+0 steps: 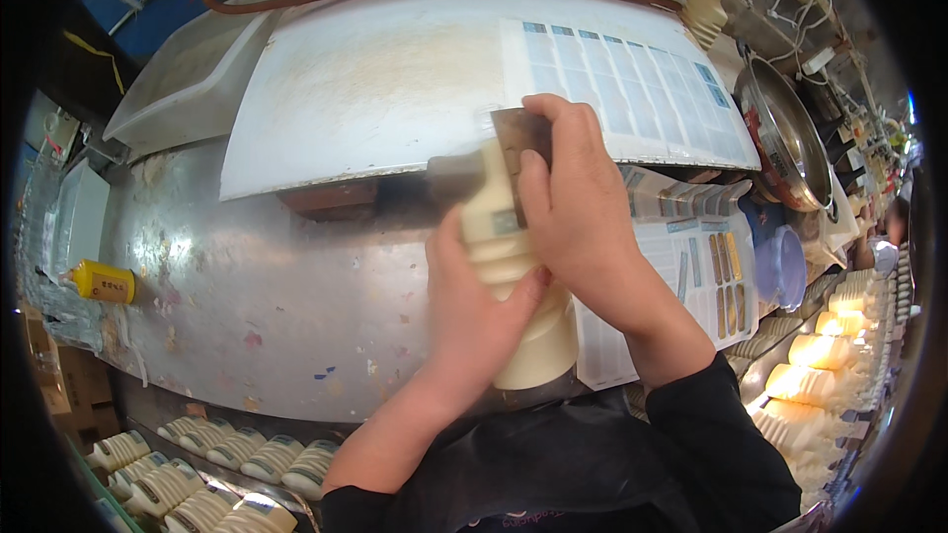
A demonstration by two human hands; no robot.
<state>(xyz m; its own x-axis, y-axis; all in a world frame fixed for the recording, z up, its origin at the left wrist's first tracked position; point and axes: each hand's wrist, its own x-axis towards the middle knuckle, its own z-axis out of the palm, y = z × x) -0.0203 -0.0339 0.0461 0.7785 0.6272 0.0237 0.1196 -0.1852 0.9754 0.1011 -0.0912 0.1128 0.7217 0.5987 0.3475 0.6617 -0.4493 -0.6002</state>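
Observation:
A cream-coloured ribbed bottle-like piece (538,360) stands tilted over the bench, its wide base toward me. My left hand (484,301) is wrapped around its ribbed middle, thumb along its right side. My right hand (573,178) grips a thin dark brown flat piece, like a scraper (520,128), against the upper right side of the bottle. A small blue-grey patch shows on the bottle just beside the scraper. A blurred grey-brown shape (454,178) lies left of the bottle's neck; I cannot make out what it is.
Ahead is a raised white board (365,79) bearing a sheet of blue-topped labels (622,79). More label strips (701,266) lie at right, near a metal pan (790,128) and purple bowl (782,266). A yellow squeeze bottle (104,281) stands left. Several ribbed pieces (276,456) fill trays.

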